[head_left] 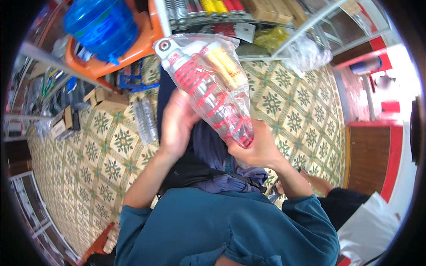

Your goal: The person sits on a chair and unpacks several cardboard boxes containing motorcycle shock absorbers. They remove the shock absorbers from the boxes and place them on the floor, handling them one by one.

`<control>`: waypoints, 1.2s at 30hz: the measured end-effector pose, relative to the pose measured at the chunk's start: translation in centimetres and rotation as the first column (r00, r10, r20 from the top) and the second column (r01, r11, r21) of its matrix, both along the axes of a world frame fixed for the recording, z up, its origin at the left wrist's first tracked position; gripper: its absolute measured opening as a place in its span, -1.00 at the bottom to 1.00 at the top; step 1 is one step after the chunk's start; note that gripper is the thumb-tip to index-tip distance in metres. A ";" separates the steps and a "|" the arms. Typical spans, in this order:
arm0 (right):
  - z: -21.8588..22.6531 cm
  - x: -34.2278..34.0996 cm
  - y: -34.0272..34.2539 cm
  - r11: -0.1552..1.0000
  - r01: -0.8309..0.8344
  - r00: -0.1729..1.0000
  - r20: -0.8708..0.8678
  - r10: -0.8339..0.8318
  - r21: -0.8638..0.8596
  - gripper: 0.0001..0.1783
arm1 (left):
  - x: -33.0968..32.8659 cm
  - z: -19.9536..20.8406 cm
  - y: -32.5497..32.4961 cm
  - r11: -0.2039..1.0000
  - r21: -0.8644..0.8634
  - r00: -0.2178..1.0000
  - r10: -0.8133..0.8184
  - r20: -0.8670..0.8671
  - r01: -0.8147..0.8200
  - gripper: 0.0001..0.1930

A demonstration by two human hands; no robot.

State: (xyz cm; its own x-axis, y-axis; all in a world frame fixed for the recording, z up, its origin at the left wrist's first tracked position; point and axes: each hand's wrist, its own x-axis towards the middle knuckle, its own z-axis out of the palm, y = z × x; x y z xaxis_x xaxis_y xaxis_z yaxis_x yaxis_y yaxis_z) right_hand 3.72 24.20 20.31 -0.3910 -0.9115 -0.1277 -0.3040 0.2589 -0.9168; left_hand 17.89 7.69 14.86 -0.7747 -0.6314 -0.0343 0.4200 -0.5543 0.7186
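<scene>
Flooring (284, 106) is seen around an orange chair (146, 37) bearing a blue water jug (100, 29). In mid-air, the lifted shock absorber (191, 76) is gripped at its lower end by the right hand (257, 148), bare contact prevented by its unremoved clear wrapper (242, 101). The left hand (175, 128) is blurred alongside; its grip cannot be told.

The right hand (255, 146) grips the lower end of a red-sprung shock absorber (205, 91) inside a clear bag (243, 103); the blurred left hand (176, 124) is at its left side. A blue water jug (101, 29) stands on an orange chair (95, 68). Coil springs (215, 6) line the shelf's near edge (259, 57).
</scene>
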 end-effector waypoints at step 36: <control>-4.9 -4.8 -10.4 0.873 0.182 0.951 -0.308 -0.039 0.453 -0.06 | 36.8 -49.1 -19.8 0.929 0.009 0.411 0.155 0.898 -0.369 -0.64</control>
